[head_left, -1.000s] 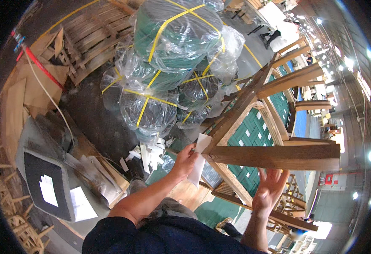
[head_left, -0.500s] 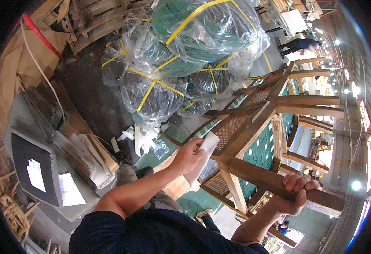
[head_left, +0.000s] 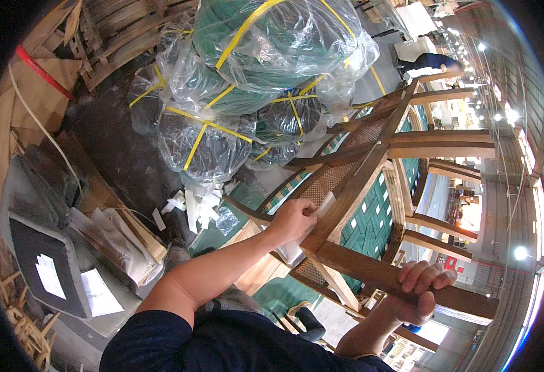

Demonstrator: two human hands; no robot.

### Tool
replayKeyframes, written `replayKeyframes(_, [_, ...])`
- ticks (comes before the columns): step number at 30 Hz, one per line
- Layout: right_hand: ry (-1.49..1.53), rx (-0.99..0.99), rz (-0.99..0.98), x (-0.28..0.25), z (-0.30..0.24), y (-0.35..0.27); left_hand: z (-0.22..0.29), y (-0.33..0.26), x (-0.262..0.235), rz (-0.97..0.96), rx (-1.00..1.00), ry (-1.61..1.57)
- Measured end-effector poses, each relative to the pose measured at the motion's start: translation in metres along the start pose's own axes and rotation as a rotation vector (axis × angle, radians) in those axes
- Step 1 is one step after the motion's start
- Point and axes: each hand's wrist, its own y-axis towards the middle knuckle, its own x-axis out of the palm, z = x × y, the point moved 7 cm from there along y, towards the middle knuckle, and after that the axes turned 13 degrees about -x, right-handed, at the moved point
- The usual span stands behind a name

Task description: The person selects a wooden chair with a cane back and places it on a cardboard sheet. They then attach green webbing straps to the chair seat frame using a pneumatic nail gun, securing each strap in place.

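A wooden chair frame [head_left: 354,197] is turned over in front of me, its legs pointing to the right. It has green woven webbing [head_left: 371,226] with white gaps and a panel of fine cane mesh [head_left: 329,187]. My right hand [head_left: 416,292] is wrapped around the nearest chair leg [head_left: 359,261]. Closed on a thin white sheet [head_left: 292,254], my left hand [head_left: 294,221] rests by the frame's near corner. The sheet's upper end shows as a narrow edge beside the rail. I cannot tell whether it is paper or foam.
Bundles in clear plastic [head_left: 207,146] with yellow straps are piled ahead. White scraps [head_left: 196,209] lie on the floor near them. At left are a grey cushioned panel [head_left: 49,273] with papers and a red tube [head_left: 44,73]. Another person [head_left: 430,62] bends over at far right.
My left hand has moved right, bringing the white sheet against the chair frame and turning it edge-on. The right hand still grips the leg. The view has shifted slightly.
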Motion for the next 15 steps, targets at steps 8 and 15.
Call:
replayKeyframes(8, [0.014, -0.015, 0.017, -0.004, -0.007, -0.005, 0.000, 0.012, 0.022, 0.056, -0.087, 0.062])
replayKeyframes(15, [0.029, -0.025, 0.021, -0.001, -0.007, -0.006, -0.004, 0.023, 0.036, 0.139, -0.065, 0.028])
